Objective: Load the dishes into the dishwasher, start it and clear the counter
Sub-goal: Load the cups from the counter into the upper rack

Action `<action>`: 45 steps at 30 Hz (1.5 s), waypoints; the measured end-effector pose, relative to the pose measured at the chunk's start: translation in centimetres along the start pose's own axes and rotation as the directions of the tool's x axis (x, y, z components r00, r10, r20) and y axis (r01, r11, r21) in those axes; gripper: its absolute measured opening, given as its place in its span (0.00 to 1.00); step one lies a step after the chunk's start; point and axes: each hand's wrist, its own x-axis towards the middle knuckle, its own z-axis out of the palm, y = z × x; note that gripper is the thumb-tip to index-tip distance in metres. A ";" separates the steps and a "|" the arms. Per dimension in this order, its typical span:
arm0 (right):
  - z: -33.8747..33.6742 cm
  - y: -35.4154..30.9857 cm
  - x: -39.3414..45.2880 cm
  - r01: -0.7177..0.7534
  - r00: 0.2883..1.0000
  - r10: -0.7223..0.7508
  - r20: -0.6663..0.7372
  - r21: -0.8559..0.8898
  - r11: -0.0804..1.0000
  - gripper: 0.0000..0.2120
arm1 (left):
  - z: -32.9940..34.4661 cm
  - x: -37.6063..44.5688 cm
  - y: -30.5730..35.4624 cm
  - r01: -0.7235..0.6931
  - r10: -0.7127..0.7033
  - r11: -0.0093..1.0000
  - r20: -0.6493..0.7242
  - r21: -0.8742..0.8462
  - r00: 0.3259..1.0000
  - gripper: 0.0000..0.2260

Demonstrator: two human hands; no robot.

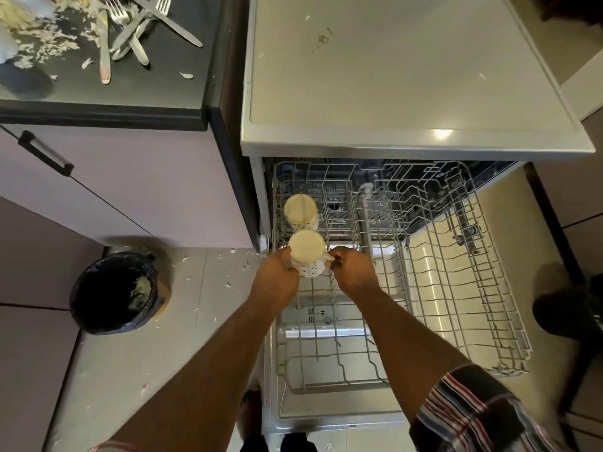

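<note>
Mug (308, 256), upside down, gripped by both hands: left hand (277, 278) around its side, right hand (354, 270) seemingly pinching its handle, beside another mug (301, 213) in the dishwasher rack (456, 256); rigid, breakable, probably ceramic.

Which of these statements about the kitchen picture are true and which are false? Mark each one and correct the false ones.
1. Both hands are on the nearer upturned mug. True: the left hand holds its side and the right hand pinches its handle.
2. Three mugs stand in the upper rack. False: only two, the second mug just behind the first.
3. Cutlery lies on the dark counter. True.
4. The dishwasher door is closed. False: it is open, with the rack pulled out.
5. The bin stands on top of the dishwasher. False: it stands on the floor, left of the dishwasher.
</note>
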 end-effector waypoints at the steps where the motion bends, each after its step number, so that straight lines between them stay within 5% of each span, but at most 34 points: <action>1: 0.0 0.2 0.4 0.016 1.000 -0.016 0.010 -0.014 1.000 0.06 | 0.2 0.2 -0.2 0.004 -0.004 0.999 0.004 0.035 1.000 0.22; 23: 1.0 0.9 4.0 0.052 0.992 -0.044 0.120 -0.069 0.996 0.09 | 2.9 1.9 -2.2 0.004 -0.022 0.986 0.110 0.165 0.994 0.22; 30: 1.2 0.1 2.5 -0.035 0.997 0.032 0.076 0.046 0.998 0.06 | 2.8 2.3 -1.4 -0.055 0.049 0.996 0.080 0.075 0.996 0.22; 39: 4.0 -1.6 0.5 -0.138 0.990 0.132 0.052 0.161 0.977 0.04 | 2.6 3.3 -0.9 -0.077 0.039 0.953 0.134 0.293 0.990 0.20; 45: 4.9 -1.9 -0.2 -0.188 0.980 0.176 0.092 0.143 0.972 0.08 | 2.7 3.1 -1.1 -0.100 0.058 0.952 0.153 0.289 0.987 0.21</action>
